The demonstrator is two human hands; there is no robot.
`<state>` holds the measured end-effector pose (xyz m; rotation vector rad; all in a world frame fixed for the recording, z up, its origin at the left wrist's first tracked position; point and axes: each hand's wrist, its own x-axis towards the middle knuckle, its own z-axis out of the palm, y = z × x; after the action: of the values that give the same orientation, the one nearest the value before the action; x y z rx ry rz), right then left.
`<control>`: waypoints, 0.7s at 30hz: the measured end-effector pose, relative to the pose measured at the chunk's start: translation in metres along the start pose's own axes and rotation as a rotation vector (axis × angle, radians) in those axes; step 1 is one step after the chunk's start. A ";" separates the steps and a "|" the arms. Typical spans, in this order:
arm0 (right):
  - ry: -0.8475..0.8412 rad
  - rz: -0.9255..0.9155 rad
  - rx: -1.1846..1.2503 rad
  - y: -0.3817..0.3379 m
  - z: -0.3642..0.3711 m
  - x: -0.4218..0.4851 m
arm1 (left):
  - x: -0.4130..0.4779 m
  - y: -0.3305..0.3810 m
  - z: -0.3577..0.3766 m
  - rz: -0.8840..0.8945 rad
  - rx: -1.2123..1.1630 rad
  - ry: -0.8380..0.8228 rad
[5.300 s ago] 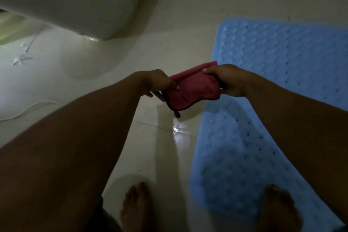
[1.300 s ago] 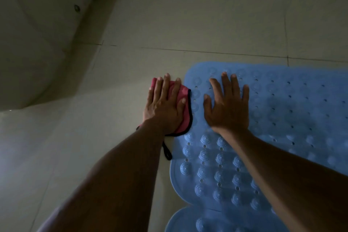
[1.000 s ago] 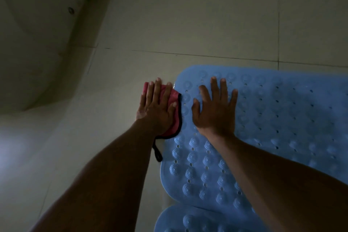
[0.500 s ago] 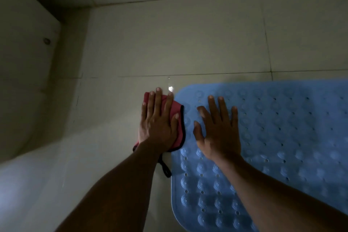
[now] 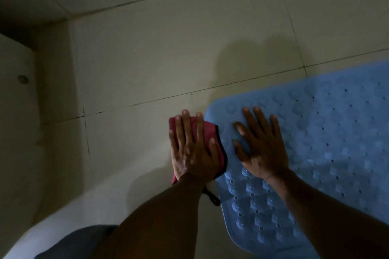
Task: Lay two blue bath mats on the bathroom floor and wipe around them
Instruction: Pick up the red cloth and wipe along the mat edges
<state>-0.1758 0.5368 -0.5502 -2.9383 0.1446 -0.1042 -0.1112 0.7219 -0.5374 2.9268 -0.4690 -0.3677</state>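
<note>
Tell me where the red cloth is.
Head view, centre: the cloth lies on the floor under the flat left hand, right beside the blue mat's left edge, near its far corner.

Left hand (image 5: 192, 153): nails trimmed short, tendons and knuckles ridged across the back. Right hand (image 5: 262, 149): same short nails, back in deeper shadow, so I can read less detail. Both wrists bare. My left forearm (image 5: 157, 223) and right forearm (image 5: 328, 218) are bare along all that shows. Just beside my left forearm is a fold of dark blue-grey fabric (image 5: 80, 242) that I am wearing. Cannot tell which garment.
</note>
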 end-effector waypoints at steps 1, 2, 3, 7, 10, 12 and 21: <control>-0.009 0.008 -0.004 -0.001 -0.001 0.000 | 0.000 0.000 0.001 -0.001 -0.005 0.006; -0.020 0.018 -0.009 -0.002 -0.002 0.000 | -0.001 -0.001 0.002 -0.002 -0.010 0.012; -0.026 0.026 -0.018 -0.003 -0.002 0.000 | -0.001 -0.001 0.003 -0.001 -0.012 0.017; -0.044 0.038 -0.042 -0.003 -0.002 0.000 | -0.001 -0.003 0.006 0.014 -0.019 0.039; -0.060 0.032 -0.047 -0.003 -0.001 -0.001 | 0.003 -0.006 0.003 0.048 -0.001 0.054; -0.049 0.026 -0.035 -0.003 -0.002 -0.001 | 0.022 -0.009 0.000 0.084 0.020 0.041; -0.024 0.021 -0.022 0.000 0.001 0.000 | 0.122 -0.008 -0.013 0.337 0.075 0.072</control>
<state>-0.1761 0.5372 -0.5507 -2.9581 0.1741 -0.0649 0.0067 0.6909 -0.5524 2.8439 -0.9651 -0.2024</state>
